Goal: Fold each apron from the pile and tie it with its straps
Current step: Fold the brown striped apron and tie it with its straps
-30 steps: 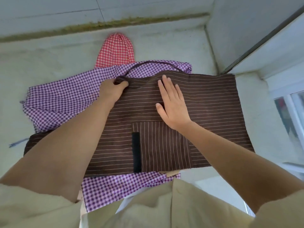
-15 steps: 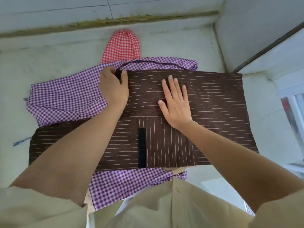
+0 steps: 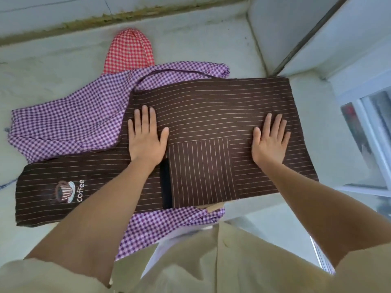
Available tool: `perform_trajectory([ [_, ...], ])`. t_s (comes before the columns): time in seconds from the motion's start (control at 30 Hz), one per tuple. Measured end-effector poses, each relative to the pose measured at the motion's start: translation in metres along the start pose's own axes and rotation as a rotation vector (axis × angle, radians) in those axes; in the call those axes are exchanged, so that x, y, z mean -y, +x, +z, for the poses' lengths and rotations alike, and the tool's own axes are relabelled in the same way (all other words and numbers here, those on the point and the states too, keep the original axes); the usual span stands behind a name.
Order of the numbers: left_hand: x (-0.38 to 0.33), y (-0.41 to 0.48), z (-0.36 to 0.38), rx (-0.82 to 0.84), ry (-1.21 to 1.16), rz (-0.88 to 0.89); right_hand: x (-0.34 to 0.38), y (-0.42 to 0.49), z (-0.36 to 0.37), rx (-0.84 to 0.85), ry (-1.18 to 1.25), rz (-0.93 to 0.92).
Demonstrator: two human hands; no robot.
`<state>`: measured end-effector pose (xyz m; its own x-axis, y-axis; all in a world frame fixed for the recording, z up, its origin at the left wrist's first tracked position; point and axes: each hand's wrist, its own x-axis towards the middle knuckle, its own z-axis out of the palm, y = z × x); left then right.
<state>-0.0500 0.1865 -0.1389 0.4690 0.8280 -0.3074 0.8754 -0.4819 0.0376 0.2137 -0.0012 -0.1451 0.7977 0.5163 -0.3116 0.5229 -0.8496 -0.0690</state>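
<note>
Head view: left hand [image 3: 146, 140] and right hand [image 3: 269, 140], fingers straight, press flat on brown apron [image 3: 211, 106] atop purple apron [image 3: 69, 119]; red apron [image 3: 129, 51] lies far.

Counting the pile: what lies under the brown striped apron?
Purple checked fabric pokes out from under the brown striped apron on the left, far and near sides; red checked cloth lies farther back. Anything else beneath is hidden.

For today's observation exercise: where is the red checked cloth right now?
In the head view, the red checked cloth lies toward the far wall, left of centre, its near end under the purple checked apron.
</note>
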Motion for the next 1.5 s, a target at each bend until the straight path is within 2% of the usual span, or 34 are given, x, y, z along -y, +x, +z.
perform_trajectory([
  [0.1,-0.027,-0.01,-0.013,-0.119,-0.001,-0.004,-0.003,-0.001,-0.005,-0.035,0.033,0.012],
  [0.2,-0.072,-0.031,-0.018,-0.218,-0.062,0.108,0.033,-0.026,-0.007,-0.082,0.03,-0.278],
  [0.27,-0.1,-0.047,-0.013,-0.218,-0.066,0.161,0.056,-0.051,-0.001,-0.066,0.087,-0.471],
  [0.33,-0.108,-0.062,0.0,-0.171,-0.027,0.179,0.059,-0.069,0.009,-0.036,0.099,-0.574],
  [0.4,-0.098,-0.079,0.018,-0.119,0.036,0.195,0.032,-0.075,0.017,-0.012,0.026,-0.549],
  [0.5,-0.08,-0.093,0.036,-0.102,0.133,0.226,-0.026,-0.068,0.023,-0.058,-0.088,-0.387],
  [0.63,-0.082,-0.092,0.04,-0.122,0.144,0.225,-0.074,-0.053,0.018,-0.092,-0.058,-0.16],
  [0.73,-0.083,-0.092,0.037,-0.149,0.141,0.23,-0.073,-0.051,0.014,-0.109,-0.025,-0.089],
  [0.8,-0.095,-0.097,0.034,-0.171,0.098,0.25,-0.052,-0.059,0.009,-0.127,-0.025,-0.187],
  [0.9,-0.117,-0.11,0.037,-0.182,0.018,0.233,-0.013,-0.081,0.015,-0.108,-0.015,-0.579],
  [0.97,-0.12,-0.124,0.046,-0.15,0.013,0.168,-0.017,-0.093,0.023,-0.046,-0.033,-0.704],
  [1.2,-0.103,-0.165,0.063,-0.134,0.002,-0.181,-0.111,-0.067,0.016,-0.062,-0.142,-0.5],
  [1.37,-0.1,-0.18,0.066,-0.062,-0.022,-0.191,-0.103,-0.06,0.009,-0.034,-0.135,-0.39],
  [1.43,-0.098,-0.181,0.065,-0.048,-0.029,-0.168,-0.074,-0.071,0.005,-0.082,-0.095,-0.502],
  [1.5,-0.095,-0.183,0.061,-0.036,-0.049,-0.147,-0.034,-0.092,0.002,-0.1,-0.035,-0.723],
])
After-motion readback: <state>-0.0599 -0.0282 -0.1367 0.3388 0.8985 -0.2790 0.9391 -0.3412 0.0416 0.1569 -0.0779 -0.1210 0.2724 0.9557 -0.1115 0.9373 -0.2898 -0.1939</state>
